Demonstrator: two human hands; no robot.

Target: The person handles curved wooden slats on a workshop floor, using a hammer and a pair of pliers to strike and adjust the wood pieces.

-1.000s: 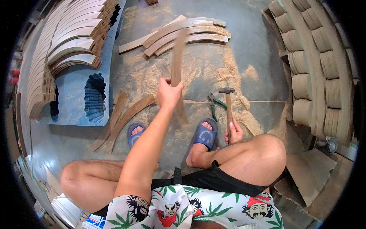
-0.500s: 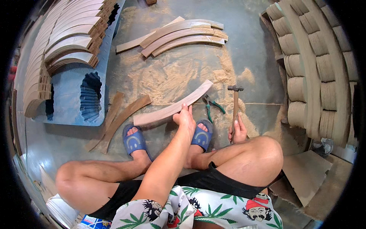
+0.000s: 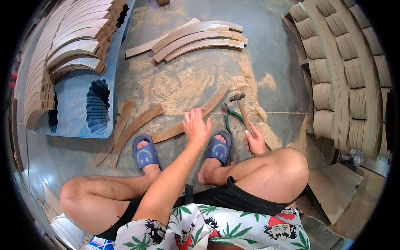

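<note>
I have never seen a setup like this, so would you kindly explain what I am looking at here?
There is no machine: these are a person's own bare hands. The view comes from a wide fisheye camera worn on the person's head, looking down, so straight edges bend. The right hand holds a hammer by its handle. The left hand is over a curved wooden strip; whether it grips it is hard to tell. Green-handled pliers lie near the hammer. Sawdust covers part of the floor, where more curved strips lie farther off. At the left, a blue pallet-like base carries stacked curved pieces.
</note>
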